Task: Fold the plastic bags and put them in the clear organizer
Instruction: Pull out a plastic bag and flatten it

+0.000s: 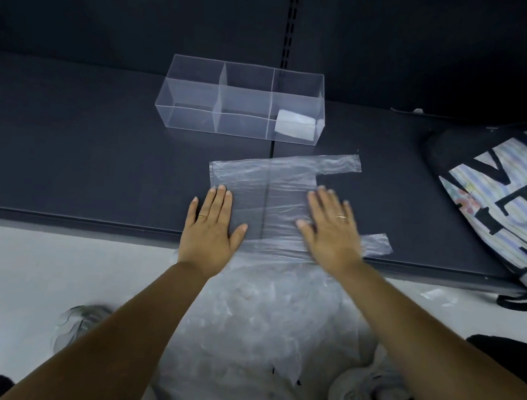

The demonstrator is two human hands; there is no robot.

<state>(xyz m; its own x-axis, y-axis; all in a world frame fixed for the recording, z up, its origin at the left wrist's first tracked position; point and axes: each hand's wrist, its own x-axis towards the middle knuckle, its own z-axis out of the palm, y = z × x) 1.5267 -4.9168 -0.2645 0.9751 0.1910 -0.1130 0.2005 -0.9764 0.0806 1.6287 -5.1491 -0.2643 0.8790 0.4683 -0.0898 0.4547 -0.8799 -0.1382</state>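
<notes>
A clear plastic bag lies flat on the dark shelf, its two handle strips pointing right. My left hand presses flat on the bag's left end, fingers straight. My right hand presses flat on the bag near the handles, fingers spread. Behind the bag stands the clear organizer with several compartments. A folded white bag sits in its front right compartment.
A heap of loose clear plastic bags lies on the pale floor below the shelf edge, between my arms. A patterned tote bag with black letters rests on the shelf at the right. Pale shoes show at the bottom.
</notes>
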